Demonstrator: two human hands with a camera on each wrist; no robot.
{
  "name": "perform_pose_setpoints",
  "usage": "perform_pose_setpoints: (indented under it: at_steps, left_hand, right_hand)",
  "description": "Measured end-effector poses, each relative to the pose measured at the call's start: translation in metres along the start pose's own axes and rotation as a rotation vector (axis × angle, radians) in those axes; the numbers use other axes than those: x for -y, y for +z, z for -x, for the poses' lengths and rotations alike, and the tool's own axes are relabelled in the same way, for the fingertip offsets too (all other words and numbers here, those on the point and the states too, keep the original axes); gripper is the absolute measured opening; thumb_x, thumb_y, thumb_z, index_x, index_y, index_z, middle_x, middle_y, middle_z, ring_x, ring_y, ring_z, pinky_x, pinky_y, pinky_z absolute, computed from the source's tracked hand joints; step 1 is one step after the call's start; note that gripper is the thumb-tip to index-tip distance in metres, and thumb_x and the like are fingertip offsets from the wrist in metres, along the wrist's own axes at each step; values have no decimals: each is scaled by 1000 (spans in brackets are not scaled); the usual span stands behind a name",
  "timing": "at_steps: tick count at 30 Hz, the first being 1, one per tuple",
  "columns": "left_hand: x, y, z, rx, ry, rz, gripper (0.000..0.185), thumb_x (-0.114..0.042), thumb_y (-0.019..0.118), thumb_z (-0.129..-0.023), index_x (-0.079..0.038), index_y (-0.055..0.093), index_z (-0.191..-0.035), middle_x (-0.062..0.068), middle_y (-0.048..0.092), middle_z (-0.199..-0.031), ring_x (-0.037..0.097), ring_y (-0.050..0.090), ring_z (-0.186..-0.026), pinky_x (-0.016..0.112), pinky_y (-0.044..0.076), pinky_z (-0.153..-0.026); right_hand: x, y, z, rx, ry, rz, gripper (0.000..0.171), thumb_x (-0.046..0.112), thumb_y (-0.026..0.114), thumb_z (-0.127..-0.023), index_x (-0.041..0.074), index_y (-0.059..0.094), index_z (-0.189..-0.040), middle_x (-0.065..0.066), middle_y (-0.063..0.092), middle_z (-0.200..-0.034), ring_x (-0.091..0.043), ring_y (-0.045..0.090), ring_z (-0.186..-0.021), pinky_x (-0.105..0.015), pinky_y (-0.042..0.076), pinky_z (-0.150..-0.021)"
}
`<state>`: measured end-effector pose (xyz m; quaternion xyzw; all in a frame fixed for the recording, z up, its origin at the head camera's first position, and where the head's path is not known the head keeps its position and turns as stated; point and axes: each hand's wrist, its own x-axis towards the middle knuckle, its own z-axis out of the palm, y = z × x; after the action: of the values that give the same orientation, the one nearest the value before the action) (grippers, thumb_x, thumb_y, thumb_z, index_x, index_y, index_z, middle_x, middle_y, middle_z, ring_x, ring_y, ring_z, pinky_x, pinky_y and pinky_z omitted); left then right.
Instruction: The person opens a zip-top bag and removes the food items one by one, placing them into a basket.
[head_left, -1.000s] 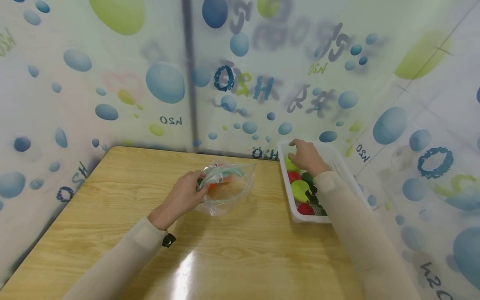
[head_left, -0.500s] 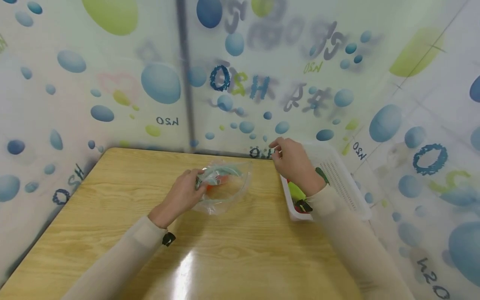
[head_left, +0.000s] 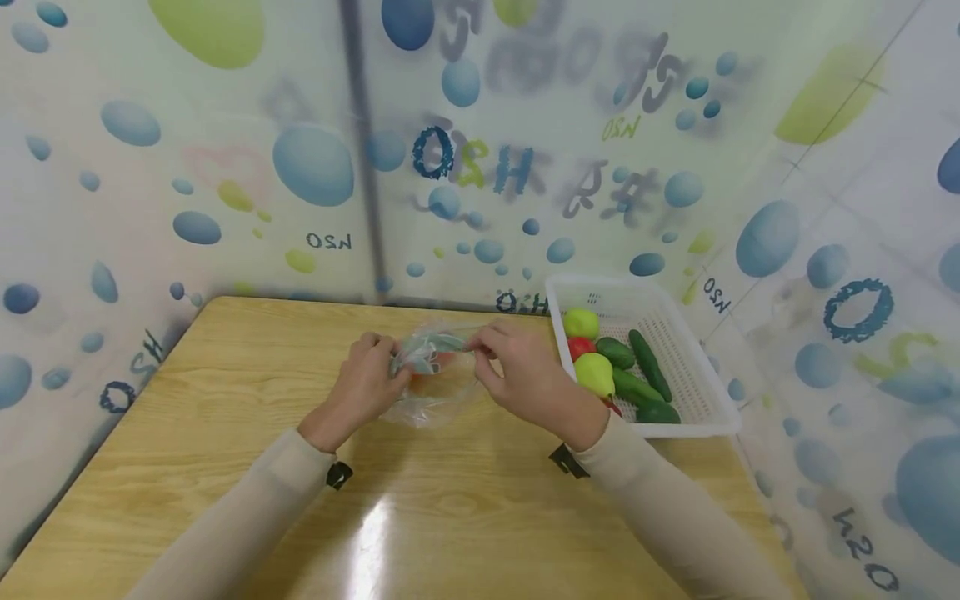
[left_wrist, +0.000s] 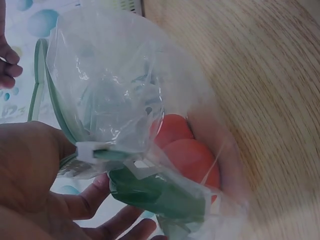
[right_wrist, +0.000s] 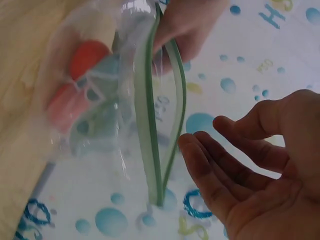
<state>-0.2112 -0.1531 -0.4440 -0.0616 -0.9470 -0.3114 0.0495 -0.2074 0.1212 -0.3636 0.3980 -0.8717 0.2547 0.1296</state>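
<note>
A clear zip bag (head_left: pixel 427 408) with a green zip edge (right_wrist: pixel 145 110) stands at the middle of the table. Two rounded red things (left_wrist: pixel 192 160) show through its plastic. My left hand (head_left: pixel 358 383) holds the bag at the left end of its mouth, thumb and fingers on the edge. The mouth gapes: in the right wrist view the two zip edges are parted. My right hand (head_left: pixel 528 379) is at the right end of the mouth, its fingertips (right_wrist: pixel 186 140) right by the zip edge, with a gap between thumb and fingers.
A white plastic basket (head_left: pixel 701 358) stands at the right back of the wooden table (head_left: pixel 450 525). In it lie green apples (head_left: pixel 595 374), a red fruit (head_left: pixel 580 348), a cucumber (head_left: pixel 649 364) and other green produce. A patterned wall (head_left: pixel 300 100) rises behind the table.
My right hand has moved left from over the basket to the bag's mouth, uncovering the produce in the basket. My left hand has kept its hold on the bag.
</note>
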Motion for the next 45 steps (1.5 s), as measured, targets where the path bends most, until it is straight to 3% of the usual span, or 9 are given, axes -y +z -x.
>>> perform_pose_setpoints:
  at_steps: [4, 11, 16, 23, 30, 32, 37, 40, 45]
  left_hand:
    - [2, 1, -1, 21, 12, -3, 31, -19, 72, -111, 8, 68, -127, 33, 67, -138, 42, 66, -114, 59, 61, -92]
    - [5, 3, -3, 61, 23, 14, 35, -17, 70, -112, 11, 68, -132, 31, 72, -129, 36, 69, -104, 53, 63, -86]
    - [7, 3, -4, 89, 6, 6, 28, -18, 68, -111, 8, 66, -121, 27, 71, -120, 33, 67, -96, 51, 61, -81]
    - [12, 2, -3, 166, -31, 16, 23, -19, 65, -111, 3, 63, -111, 34, 66, -136, 33, 65, -98, 47, 61, -81]
    - [15, 0, -4, 159, -42, 60, 21, -17, 60, -112, 3, 59, -113, 20, 64, -108, 28, 64, -83, 36, 54, -65]
    - [15, 0, -4, 177, -53, 81, 21, -18, 58, -113, 3, 58, -115, 17, 65, -103, 26, 64, -80, 34, 53, -63]
    - [14, 0, -2, 234, -93, 132, 24, -20, 54, -116, 2, 53, -124, 16, 68, -99, 23, 65, -75, 33, 54, -61]
    - [13, -1, -1, 225, -86, 128, 24, -19, 54, -117, 2, 52, -127, 19, 70, -102, 24, 66, -76, 33, 55, -62]
    - [12, -2, 1, 207, -51, 97, 26, -15, 53, -118, 4, 55, -136, 24, 75, -107, 25, 69, -78, 34, 57, -65]
  right_hand:
    - [8, 21, -2, 106, -27, 16, 21, 5, 70, -113, 5, 81, -131, -13, 82, -126, -17, 66, -87, -27, 58, -74]
    - [10, 49, -9, 220, -39, 57, 24, 8, 66, -116, 2, 78, -136, -13, 83, -130, -20, 76, -101, -37, 69, -91]
    - [7, 64, -11, 281, 7, 101, 23, 12, 64, -118, 4, 78, -136, -11, 82, -129, -18, 77, -104, -39, 70, -93]
    - [-2, 84, -9, 369, 99, 92, 23, 13, 64, -119, 6, 78, -136, -10, 82, -129, -16, 76, -103, -33, 69, -96]
    - [-6, 100, -10, 455, 99, 127, 26, 8, 66, -116, 7, 80, -137, -13, 78, -138, -19, 73, -113, -32, 67, -96]
    - [-6, 104, -11, 458, 91, 136, 27, 8, 66, -116, 6, 80, -139, -15, 76, -142, -20, 72, -120, -35, 67, -103]
    - [-8, 107, -10, 431, 121, 135, 44, 7, 65, -116, 5, 65, -160, -19, 70, -158, -28, 72, -142, -42, 65, -117]
    - [-9, 107, -9, 403, 137, 99, 49, 8, 62, -118, 5, 57, -167, -20, 64, -167, -32, 68, -152, -46, 60, -125]
    - [-12, 108, -9, 355, 131, 59, 48, 9, 61, -120, 4, 53, -167, -22, 60, -170, -35, 69, -148, -49, 62, -123]
